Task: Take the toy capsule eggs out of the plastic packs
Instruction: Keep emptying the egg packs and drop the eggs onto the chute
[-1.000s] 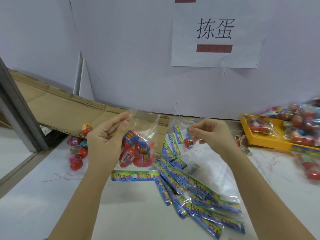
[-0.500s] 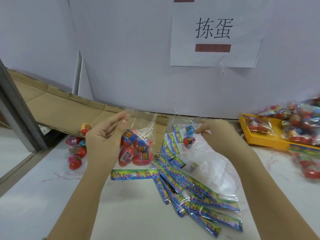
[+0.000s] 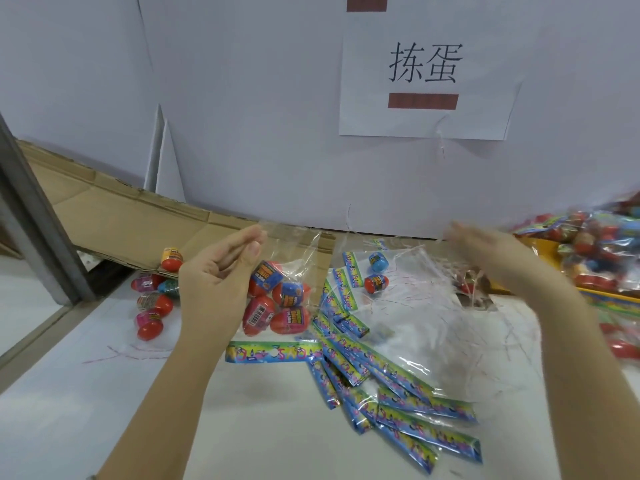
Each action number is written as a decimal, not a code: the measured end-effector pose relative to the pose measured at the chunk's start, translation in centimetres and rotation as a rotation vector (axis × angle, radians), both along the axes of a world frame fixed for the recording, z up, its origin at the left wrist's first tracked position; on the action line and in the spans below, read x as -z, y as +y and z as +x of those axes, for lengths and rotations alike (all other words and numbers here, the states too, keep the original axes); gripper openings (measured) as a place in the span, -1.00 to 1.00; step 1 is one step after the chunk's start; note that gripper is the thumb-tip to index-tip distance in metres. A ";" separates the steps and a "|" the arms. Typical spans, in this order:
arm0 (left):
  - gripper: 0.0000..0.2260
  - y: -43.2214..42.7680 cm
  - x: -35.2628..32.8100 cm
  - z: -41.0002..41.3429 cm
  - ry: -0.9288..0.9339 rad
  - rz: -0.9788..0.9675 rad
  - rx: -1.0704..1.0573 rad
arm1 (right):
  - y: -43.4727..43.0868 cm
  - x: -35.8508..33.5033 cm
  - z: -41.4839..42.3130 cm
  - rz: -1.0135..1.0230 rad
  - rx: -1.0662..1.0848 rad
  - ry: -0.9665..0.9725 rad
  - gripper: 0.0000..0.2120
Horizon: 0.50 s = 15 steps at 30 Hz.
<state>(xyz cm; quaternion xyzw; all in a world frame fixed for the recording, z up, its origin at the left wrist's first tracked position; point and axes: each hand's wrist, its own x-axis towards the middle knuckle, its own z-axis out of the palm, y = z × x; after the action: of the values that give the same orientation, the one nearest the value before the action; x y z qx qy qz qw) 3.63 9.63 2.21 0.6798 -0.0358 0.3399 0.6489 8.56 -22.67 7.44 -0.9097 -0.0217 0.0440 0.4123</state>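
Left grip [image 3: 221, 271] pinched the open top edge of a clear plastic pack [image 3: 294, 247] between thumb and fingertips, holding it up over the middle of the surface [image 3: 104, 393]. The right grip [image 3: 491, 258] was a blur out toward the right edge, and whether it was spread or held anything could not be told.

Nearest, toward the front edge, lay a fan of empty packs [image 3: 398, 393] with bright header strips, so a good part of the job looked done. Behind them the held pack hung header-down, with about 5 capsule eggs [image 3: 287, 294] inside, not yet tipped out. Freed eggs sat in 2 places: a cluster [image 3: 152, 306] near the left edge, and 2 loose eggs [image 3: 377, 271] at the middle. By the right edge a yellow tray [image 3: 588, 294] carried full packs [image 3: 602, 244], so plenty seemed left to open. Cardboard [image 3: 121, 216] leaned along the far edge.

Compared with 0.5 s before, the right grip had left the pack's mouth and swung right toward the tray. The left grip had kept its pinch in much the same spot, and the 2 middle eggs lay where they were.
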 end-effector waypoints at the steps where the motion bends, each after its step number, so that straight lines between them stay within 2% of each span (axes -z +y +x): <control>1: -0.76 -0.1 0.0 -0.1 -0.003 0.002 0.003 | -0.1 0.8 0.6 -0.153 0.187 0.036 -0.45; 2: -0.76 -0.2 0.0 -0.1 -0.004 -0.002 0.010 | -0.3 1.4 1.3 -0.347 0.248 0.042 -0.54; 3: -0.77 -0.2 0.0 -0.1 -0.002 -0.007 0.018 | -0.7 1.4 1.2 -0.346 0.172 0.079 -0.62; 4: -0.77 -0.2 0.0 -0.1 0.002 -0.011 0.024 | -1.0 0.7 0.9 -0.235 0.029 0.034 -0.66; 5: -0.77 -0.3 0.0 -0.1 0.004 -0.015 0.026 | -1.2 -0.3 0.5 0.025 0.019 0.080 -0.65; 6: -0.77 -0.3 0.0 -0.1 0.003 -0.015 0.026 | -1.6 -0.6 0.3 0.135 -0.012 0.014 -0.64; 7: -0.77 -0.4 0.0 -0.1 0.000 -0.015 0.027 | -1.7 -1.1 0.1 0.083 0.026 -0.058 -0.66; 8: -0.77 -0.5 0.0 -0.1 -0.006 -0.024 0.030 | -1.7 -1.4 0.3 -0.152 0.102 -0.142 -0.72; 9: -0.78 -0.6 0.0 -0.2 -0.012 -0.045 0.036 | -1.1 -1.4 0.3 -0.413 0.286 -0.255 -0.76; 10: -0.78 -0.8 0.1 -0.2 -0.017 -0.072 0.045 | -0.6 -1.5 0.4 -0.471 0.418 -0.433 -0.73; 11: -0.79 -0.9 0.0 -0.3 -0.021 -0.091 0.053 | 0.3 -1.9 0.0 -0.330 0.373 -0.567 -0.66; 12: -0.79 -1.0 0.0 -0.3 -0.025 -0.097 0.058 | 1.2 -2.2 -0.6 -0.111 0.182 -0.684 -0.58; 13: -0.79 -1.2 0.0 -0.3 -0.032 -0.094 0.059 | 2.7 -3.0 -1.2 0.186 0.002 -0.608 -0.54; 14: -0.79 -1.3 -0.1 -0.3 -0.038 -0.090 0.060 | 3.7 -2.1 -1.1 0.264 -0.131 -0.438 -0.54; 15: -0.78 -1.4 -0.1 -0.3 -0.038 -0.090 0.063 | 3.3 -1.1 -0.8 0.213 -0.121 -0.311 -0.53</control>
<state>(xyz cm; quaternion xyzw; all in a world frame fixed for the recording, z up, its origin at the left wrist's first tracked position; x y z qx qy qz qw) 3.28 8.23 2.30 0.6419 -0.0544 0.3334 0.6884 7.75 -19.35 8.52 -0.8538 -0.1445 -0.0751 0.4945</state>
